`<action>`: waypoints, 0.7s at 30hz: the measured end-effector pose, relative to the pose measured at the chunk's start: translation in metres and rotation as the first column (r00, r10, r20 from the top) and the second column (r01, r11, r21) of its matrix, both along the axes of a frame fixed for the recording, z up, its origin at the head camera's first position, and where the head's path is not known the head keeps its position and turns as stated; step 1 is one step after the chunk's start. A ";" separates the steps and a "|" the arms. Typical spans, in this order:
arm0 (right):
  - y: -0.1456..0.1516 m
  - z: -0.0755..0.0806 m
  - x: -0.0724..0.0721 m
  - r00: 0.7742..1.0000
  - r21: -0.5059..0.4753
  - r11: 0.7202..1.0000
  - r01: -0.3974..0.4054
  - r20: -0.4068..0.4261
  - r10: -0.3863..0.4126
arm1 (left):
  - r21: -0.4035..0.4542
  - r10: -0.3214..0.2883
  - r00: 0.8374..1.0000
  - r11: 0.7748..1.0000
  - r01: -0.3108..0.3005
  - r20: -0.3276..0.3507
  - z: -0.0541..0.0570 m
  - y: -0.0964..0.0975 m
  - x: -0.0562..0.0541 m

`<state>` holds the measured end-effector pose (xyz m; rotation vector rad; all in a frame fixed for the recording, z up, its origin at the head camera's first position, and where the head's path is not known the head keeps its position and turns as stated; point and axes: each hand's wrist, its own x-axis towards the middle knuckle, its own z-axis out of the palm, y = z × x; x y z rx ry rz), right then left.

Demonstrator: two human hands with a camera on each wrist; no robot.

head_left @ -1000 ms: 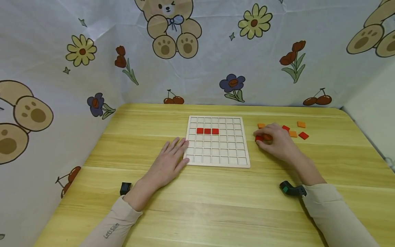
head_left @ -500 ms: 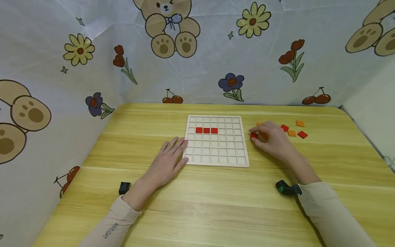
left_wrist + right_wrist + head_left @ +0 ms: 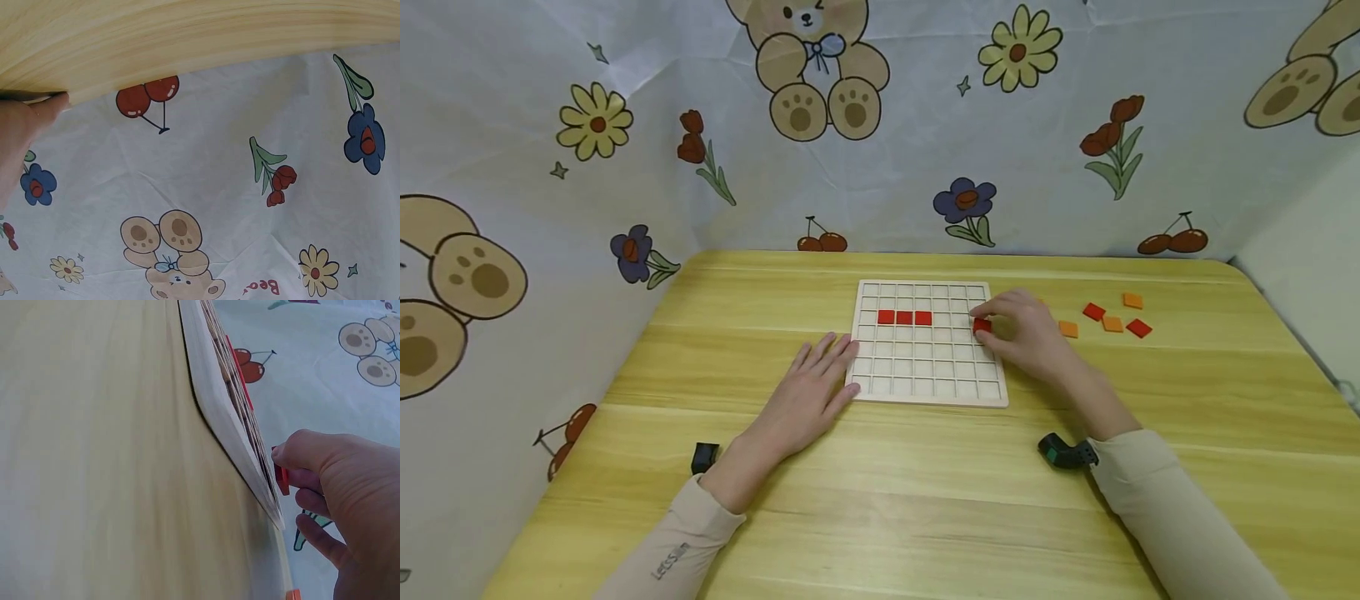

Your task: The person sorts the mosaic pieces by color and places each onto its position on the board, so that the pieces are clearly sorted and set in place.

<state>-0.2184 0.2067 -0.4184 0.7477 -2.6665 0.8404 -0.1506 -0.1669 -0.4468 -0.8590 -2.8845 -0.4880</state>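
Observation:
A pale wooden grid board (image 3: 928, 402) lies on the table, with 3 red square tiles (image 3: 905, 317) side by side in one row of its cells. My right hand (image 3: 1030, 333) pinches another red tile (image 3: 982, 326) between thumb and fingers, over the board's right edge. In the right wrist view, this red tile (image 3: 282, 475) is held tilted just above the board's rim (image 3: 215, 394). With fingers straight, my left hand (image 3: 805, 400) rests at the board's left edge, fingertips touching it. Only part of the left hand (image 3: 25, 125) shows in the left wrist view.
Right of the board lie several loose tiles, among them an orange tile (image 3: 1068, 329) and a red tile (image 3: 1093, 311); one orange tile is mostly hidden behind the right hand. A cartoon-printed cloth (image 3: 880, 183) stands along the wooden table's (image 3: 887, 517) back and left edges.
My right hand has carried the red tile leftward from the loose tiles to the board's right edge. An orange tile it had covered now shows. The left hand stays in place.

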 end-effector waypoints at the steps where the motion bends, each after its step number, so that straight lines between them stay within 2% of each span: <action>1: -0.003 0.000 -0.001 1.000 0.000 1.000 -0.001 0.002 0.001 | -0.001 -0.001 1.000 1.000 0.001 -0.001 0.000 0.000 0.000; 13: -0.034 0.003 -0.018 0.999 -0.016 0.999 -0.048 0.015 0.048 | -0.010 -0.004 1.000 1.000 0.004 -0.010 0.000 0.002 -0.001; 21: -0.043 -0.002 -0.024 0.996 0.000 0.997 -0.079 0.030 0.079 | -0.002 -0.002 1.000 1.000 0.002 -0.005 0.001 0.001 0.000</action>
